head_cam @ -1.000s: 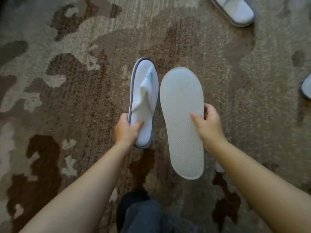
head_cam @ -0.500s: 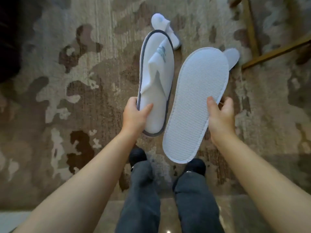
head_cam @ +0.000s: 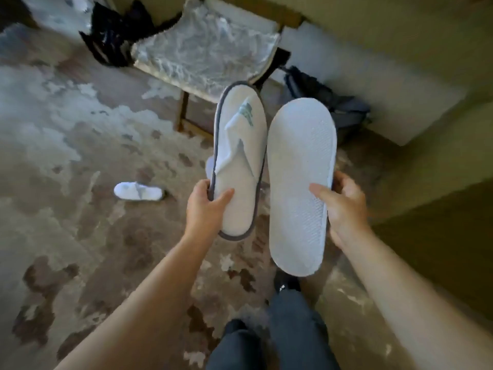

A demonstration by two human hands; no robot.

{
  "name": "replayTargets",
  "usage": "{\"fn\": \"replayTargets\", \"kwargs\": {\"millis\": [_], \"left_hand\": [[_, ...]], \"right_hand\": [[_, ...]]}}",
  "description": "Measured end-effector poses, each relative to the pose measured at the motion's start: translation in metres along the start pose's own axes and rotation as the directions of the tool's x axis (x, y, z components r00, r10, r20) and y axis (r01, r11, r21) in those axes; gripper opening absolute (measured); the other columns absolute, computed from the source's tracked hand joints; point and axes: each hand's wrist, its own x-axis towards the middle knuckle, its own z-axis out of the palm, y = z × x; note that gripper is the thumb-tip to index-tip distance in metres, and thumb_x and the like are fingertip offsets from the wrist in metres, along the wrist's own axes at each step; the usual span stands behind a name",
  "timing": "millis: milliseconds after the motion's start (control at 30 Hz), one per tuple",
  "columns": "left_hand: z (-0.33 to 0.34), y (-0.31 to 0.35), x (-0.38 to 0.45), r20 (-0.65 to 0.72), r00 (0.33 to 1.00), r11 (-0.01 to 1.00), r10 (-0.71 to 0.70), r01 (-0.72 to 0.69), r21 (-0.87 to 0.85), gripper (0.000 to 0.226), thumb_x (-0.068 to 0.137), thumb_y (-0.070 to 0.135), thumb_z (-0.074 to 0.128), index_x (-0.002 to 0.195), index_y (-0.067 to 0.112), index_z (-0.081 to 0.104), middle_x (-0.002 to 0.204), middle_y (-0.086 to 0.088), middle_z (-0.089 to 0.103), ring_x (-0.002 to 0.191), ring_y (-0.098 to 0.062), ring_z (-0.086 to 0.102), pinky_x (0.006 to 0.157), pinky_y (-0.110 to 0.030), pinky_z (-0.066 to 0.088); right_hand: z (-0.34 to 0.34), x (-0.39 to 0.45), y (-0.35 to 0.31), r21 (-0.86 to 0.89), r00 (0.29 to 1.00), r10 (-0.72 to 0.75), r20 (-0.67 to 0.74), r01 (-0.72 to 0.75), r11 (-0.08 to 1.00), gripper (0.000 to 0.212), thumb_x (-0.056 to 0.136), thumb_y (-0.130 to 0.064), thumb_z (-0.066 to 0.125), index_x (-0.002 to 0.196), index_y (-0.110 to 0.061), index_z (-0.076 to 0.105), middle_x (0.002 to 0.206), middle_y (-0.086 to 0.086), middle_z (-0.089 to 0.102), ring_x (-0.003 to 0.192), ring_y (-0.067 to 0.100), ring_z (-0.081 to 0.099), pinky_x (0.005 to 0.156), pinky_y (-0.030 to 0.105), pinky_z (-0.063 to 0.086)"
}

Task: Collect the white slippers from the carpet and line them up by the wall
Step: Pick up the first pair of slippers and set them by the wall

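My left hand [head_cam: 206, 208] grips the heel of a white slipper [head_cam: 240, 156] with grey trim, its upper side facing me. My right hand [head_cam: 344, 206] holds a second white slipper [head_cam: 300, 188] by its edge, its textured sole turned toward me. Both are held side by side in the air above the patterned carpet [head_cam: 66, 156]. A third white slipper [head_cam: 138, 192] lies on the carpet to the left. The tip of another slipper [head_cam: 209, 166] peeks out behind the one in my left hand. The wall [head_cam: 400, 62] runs along the right.
A chair [head_cam: 205, 54] with a plastic-covered seat stands ahead. Dark bags [head_cam: 112, 33] lie left of it, and a dark backpack [head_cam: 333, 108] rests against the white baseboard on the right. My legs in dark trousers [head_cam: 280, 329] are below.
The view has swung up and toward the wall, bringing the chair, bags and baseboard into sight. Both hands keep the same hold on their slippers.
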Motion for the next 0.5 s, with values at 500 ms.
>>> {"fn": "replayTargets", "kwargs": {"millis": [500], "left_hand": [[0.256, 0.089, -0.315, 0.857, 0.457, 0.859, 0.236, -0.511, 0.036, 0.025, 0.080, 0.025, 0.059, 0.100, 0.016, 0.047, 0.078, 0.012, 0.048, 0.070, -0.004, 0.047, 0.053, -0.021, 0.036]], "right_hand": [[-0.380, -0.286, 0.008, 0.229, 0.451, 0.191, -0.872, 0.029, 0.973, 0.017, 0.079, -0.020, 0.061, 0.092, -0.017, 0.051, 0.080, -0.003, 0.057, 0.074, 0.015, 0.055, 0.058, 0.028, 0.043]]}}
